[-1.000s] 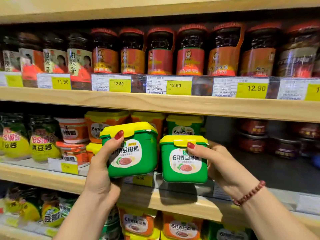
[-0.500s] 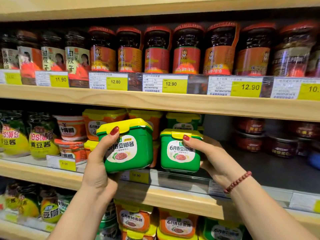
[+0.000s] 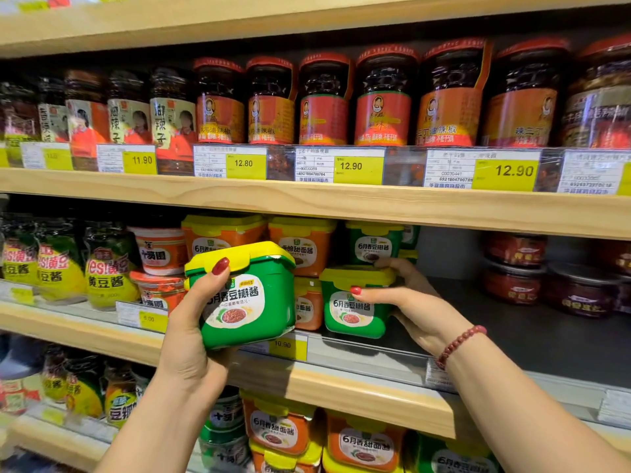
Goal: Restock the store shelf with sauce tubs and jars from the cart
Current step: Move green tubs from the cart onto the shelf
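Observation:
My left hand (image 3: 191,336) grips a green sauce tub with a yellow lid (image 3: 252,295), tilted, in front of the middle shelf's edge (image 3: 341,384). My right hand (image 3: 413,302) holds a second green tub (image 3: 355,302) by its right side, thumb on the front, fingers behind it. That tub sits on the middle shelf in front of another green tub (image 3: 374,242). Orange tubs (image 3: 300,244) stand stacked just to the left.
Dark bare shelf floor (image 3: 478,322) lies right of the placed tub, with small red jars (image 3: 512,278) further right. Jars with red lids (image 3: 382,97) fill the upper shelf. Yellow-green pouches (image 3: 106,268) stand at left. More tubs (image 3: 362,442) fill the shelf below.
My right hand has pushed its green tub deeper onto the middle shelf. My left hand's tub has stayed in front of the shelf edge, tilted a little more.

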